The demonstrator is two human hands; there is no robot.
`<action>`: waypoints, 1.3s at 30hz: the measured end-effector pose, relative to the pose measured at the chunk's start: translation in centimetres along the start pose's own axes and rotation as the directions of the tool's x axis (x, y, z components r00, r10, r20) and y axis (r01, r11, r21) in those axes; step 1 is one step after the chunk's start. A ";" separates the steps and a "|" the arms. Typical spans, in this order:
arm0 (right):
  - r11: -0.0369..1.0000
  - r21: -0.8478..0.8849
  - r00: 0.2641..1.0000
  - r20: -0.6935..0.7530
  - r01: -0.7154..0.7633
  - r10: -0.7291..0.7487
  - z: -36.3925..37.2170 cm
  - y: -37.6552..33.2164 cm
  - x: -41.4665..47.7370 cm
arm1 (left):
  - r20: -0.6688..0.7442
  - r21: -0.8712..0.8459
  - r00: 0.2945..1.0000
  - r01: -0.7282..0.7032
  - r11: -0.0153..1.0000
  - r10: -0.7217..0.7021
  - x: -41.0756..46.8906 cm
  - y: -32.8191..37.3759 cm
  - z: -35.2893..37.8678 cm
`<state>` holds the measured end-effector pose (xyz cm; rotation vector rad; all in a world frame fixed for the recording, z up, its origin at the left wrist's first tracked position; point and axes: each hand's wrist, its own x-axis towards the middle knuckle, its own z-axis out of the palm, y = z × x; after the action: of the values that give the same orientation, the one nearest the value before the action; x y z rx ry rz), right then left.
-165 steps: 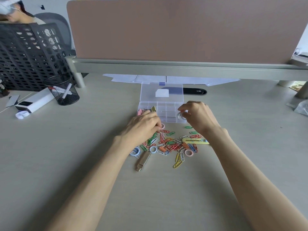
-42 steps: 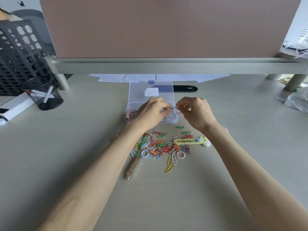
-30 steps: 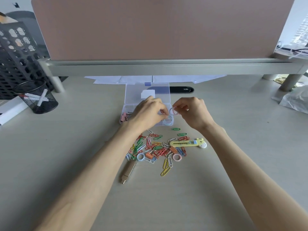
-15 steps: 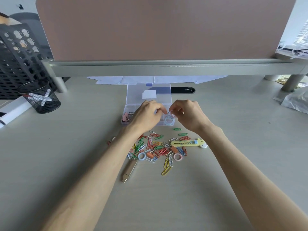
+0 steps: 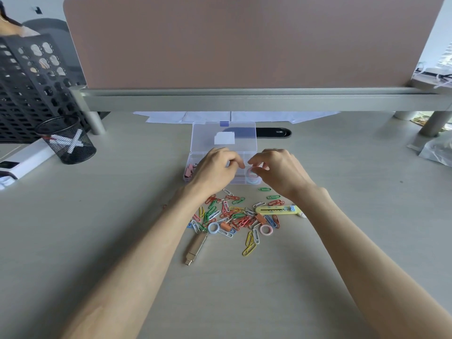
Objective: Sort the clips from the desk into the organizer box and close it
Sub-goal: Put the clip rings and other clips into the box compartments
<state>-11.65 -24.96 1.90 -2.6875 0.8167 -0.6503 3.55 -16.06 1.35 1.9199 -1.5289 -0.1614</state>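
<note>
The clear organizer box (image 5: 195,156) stands open mid-desk, its lid (image 5: 223,137) laid back. Pink binder clips (image 5: 189,170) fill its left compartment; a blue ring (image 5: 253,181) lies in the right one. My left hand (image 5: 215,168) hovers over the compartments, thumb and forefinger pinched with nothing visible between them. My right hand (image 5: 278,170) pinches a pink ring clip (image 5: 252,172) over the right compartment. A pile of coloured paper clips (image 5: 234,212) lies in front of the box, with a loose blue ring (image 5: 213,227) and pink ring (image 5: 265,230).
A yellow utility knife (image 5: 278,209) and a USB stick (image 5: 197,245) lie among the clips. A mesh pen cup (image 5: 66,140), black crate (image 5: 29,89) and white device (image 5: 24,159) stand left. Behind the box are papers (image 5: 208,116) and the partition rail (image 5: 244,99).
My hands, joined around the pink ring clip above the box, have lowered over the right compartment and drawn slightly apart. The ring now sits at my right fingertips.
</note>
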 end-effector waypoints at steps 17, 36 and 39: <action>0.997 0.014 0.994 -0.087 0.071 -0.069 0.2 0.8 -0.4 | 0.051 0.113 0.978 -0.206 0.972 0.201 -0.8 0.4 -0.3; 0.988 0.154 0.998 -0.055 -0.032 0.041 0.1 0.9 -0.6 | 0.021 0.199 0.953 -0.300 0.933 0.302 -1.2 0.0 -0.3; 0.996 0.089 1.000 0.006 0.000 0.000 0.0 0.7 -0.9 | 0.060 0.221 0.957 -0.292 0.931 0.285 -1.3 0.0 -0.4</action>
<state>-12.66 -24.98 1.36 -2.6083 0.7679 -0.6619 3.34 -14.73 1.33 1.8400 -1.8970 0.1244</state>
